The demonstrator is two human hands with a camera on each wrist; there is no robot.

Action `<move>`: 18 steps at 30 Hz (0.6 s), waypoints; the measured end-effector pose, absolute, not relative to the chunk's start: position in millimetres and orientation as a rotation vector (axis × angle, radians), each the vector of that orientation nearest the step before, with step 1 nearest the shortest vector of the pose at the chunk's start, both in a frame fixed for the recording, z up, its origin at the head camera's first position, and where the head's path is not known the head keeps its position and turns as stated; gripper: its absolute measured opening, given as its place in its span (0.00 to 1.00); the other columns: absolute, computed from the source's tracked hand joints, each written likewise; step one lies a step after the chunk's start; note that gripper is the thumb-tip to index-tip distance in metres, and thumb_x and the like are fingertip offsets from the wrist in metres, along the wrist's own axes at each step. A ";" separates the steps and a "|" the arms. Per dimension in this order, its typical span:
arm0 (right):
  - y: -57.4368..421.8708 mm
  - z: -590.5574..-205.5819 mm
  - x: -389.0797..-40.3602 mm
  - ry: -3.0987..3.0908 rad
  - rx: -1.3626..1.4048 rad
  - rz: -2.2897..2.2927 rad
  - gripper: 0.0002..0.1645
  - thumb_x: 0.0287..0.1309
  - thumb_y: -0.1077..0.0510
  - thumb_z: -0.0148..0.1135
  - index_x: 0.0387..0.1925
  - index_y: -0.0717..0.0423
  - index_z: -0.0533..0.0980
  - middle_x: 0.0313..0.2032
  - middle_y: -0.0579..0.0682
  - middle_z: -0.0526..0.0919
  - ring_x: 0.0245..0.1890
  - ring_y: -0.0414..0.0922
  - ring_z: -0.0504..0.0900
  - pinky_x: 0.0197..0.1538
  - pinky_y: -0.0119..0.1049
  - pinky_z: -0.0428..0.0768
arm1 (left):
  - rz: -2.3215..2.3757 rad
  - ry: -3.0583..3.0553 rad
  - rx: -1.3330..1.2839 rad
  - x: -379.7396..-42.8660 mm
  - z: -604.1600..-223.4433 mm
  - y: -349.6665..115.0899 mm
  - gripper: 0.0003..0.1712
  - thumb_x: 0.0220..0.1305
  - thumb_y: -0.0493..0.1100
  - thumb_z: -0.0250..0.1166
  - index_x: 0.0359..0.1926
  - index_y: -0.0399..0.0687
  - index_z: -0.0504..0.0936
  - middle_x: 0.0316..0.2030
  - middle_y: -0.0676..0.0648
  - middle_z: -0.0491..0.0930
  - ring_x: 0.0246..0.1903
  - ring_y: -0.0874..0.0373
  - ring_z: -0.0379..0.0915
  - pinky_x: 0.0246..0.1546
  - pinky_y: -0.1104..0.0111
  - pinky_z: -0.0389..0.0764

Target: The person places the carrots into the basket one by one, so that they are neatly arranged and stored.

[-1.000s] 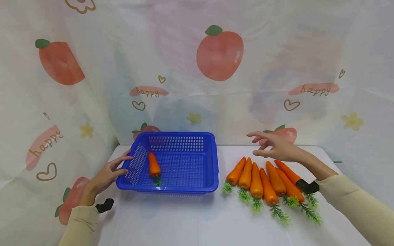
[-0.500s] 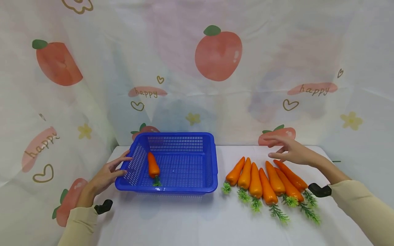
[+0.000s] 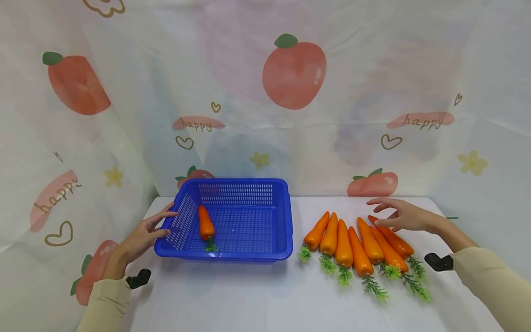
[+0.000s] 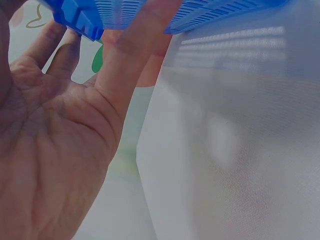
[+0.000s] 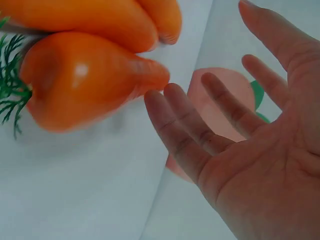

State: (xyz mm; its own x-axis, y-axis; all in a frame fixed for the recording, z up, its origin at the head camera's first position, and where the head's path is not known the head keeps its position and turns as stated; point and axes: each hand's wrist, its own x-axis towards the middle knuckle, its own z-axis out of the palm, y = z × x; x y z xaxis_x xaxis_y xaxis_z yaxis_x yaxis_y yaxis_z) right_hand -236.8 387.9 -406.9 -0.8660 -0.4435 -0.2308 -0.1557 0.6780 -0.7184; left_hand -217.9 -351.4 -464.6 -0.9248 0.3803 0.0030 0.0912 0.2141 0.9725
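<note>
My left hand [image 3: 141, 236] rests on the left rim of a blue plastic basket [image 3: 244, 255], with fingertips and thumb reaching over the edge. Close up in the left wrist view, its fingers [image 4: 135, 47] lie fairly straight against the basket. One carrot [image 3: 205, 223] with a green top lies inside, near the left wall. Over at the right, my right hand [image 3: 408, 216] hovers palm down and holds nothing. Its spread fingers are close to the narrow tip of the rightmost carrot [image 3: 396, 240]. The right wrist view shows fingertips [image 5: 156, 102] right by that tip.
Several more carrots [image 3: 344, 246] lie side by side on the white tabletop [image 3: 257, 299], right of the basket, their leafy tops toward the front. A patterned cloth [image 3: 307, 147] hangs behind the table and along its left side.
My right hand has moved right and then down, from above the carrots to beside the rightmost one's tip. The left hand stays on the basket; the carrots lie as before.
</note>
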 end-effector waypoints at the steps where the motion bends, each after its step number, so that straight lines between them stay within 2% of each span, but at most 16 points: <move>1: 390.2 -409.0 -236.8 2.497 -0.467 -1.012 0.41 0.67 0.56 0.67 0.74 0.62 0.60 0.65 0.78 0.66 0.50 0.61 0.84 0.44 0.51 0.88 | 1.774 2.254 0.448 -217.9 -464.6 -351.5 0.33 0.74 0.37 0.60 0.76 0.41 0.63 0.83 0.50 0.35 0.76 0.26 0.40 0.53 0.58 0.85; 6: 398.4 -416.6 -235.9 2.471 -0.457 -0.965 0.39 0.67 0.57 0.67 0.73 0.63 0.62 0.64 0.77 0.68 0.50 0.61 0.83 0.43 0.49 0.88 | 1.774 2.249 0.444 -217.9 -464.4 -351.5 0.33 0.74 0.37 0.60 0.77 0.41 0.62 0.83 0.50 0.35 0.76 0.27 0.38 0.53 0.57 0.85; 10: 403.4 -420.8 -234.4 2.451 -0.426 -0.947 0.38 0.68 0.57 0.66 0.73 0.63 0.62 0.64 0.76 0.69 0.49 0.59 0.83 0.43 0.50 0.88 | 1.777 2.245 0.434 -217.8 -464.1 -351.1 0.33 0.75 0.38 0.59 0.77 0.42 0.62 0.83 0.50 0.35 0.76 0.26 0.41 0.52 0.57 0.85; 18: 411.9 -427.7 -231.4 2.409 -0.324 -0.933 0.38 0.67 0.58 0.66 0.74 0.57 0.63 0.65 0.76 0.66 0.48 0.55 0.82 0.42 0.50 0.88 | 1.775 2.233 0.444 -218.3 -464.7 -351.6 0.33 0.75 0.38 0.59 0.77 0.42 0.62 0.83 0.51 0.34 0.75 0.26 0.43 0.53 0.56 0.85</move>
